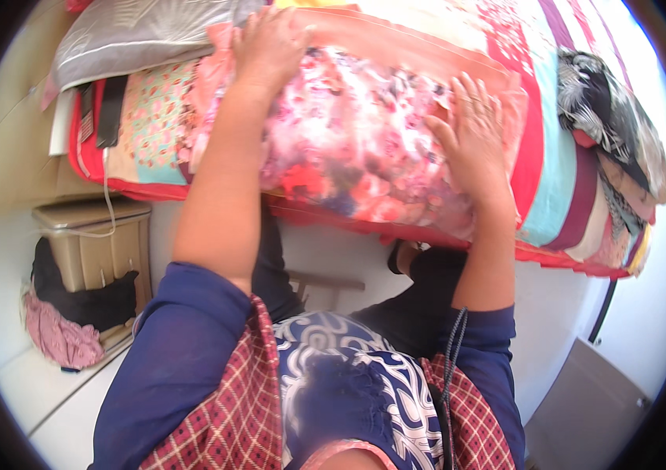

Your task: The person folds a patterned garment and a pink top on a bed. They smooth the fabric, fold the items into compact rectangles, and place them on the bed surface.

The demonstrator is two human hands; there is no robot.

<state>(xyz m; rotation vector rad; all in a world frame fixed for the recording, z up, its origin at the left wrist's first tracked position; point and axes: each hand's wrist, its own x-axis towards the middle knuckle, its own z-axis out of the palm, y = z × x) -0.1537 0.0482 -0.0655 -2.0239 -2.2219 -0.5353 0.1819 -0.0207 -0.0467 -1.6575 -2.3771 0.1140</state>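
A pink floral cloth [362,135] with a plain salmon border lies spread over the edge of a bed, in front of me. My left hand [271,50] rests on its far left part, close to a grey pillow [151,41], with the fingers apart. On the right part of the cloth my right hand [471,132] lies flat, fingers spread, palm down. Neither hand appears to grip anything. Beneath the cloth is a striped, patterned bedcover [556,194].
A dark phone [112,111] with a white cable lies at the bed's left. Bunched black-and-white cloth [609,111] lies at the right. Below left stand a beige bin-like container [95,247] and a heap of pink cloth [62,332]. A grey panel [591,405] leans lower right.
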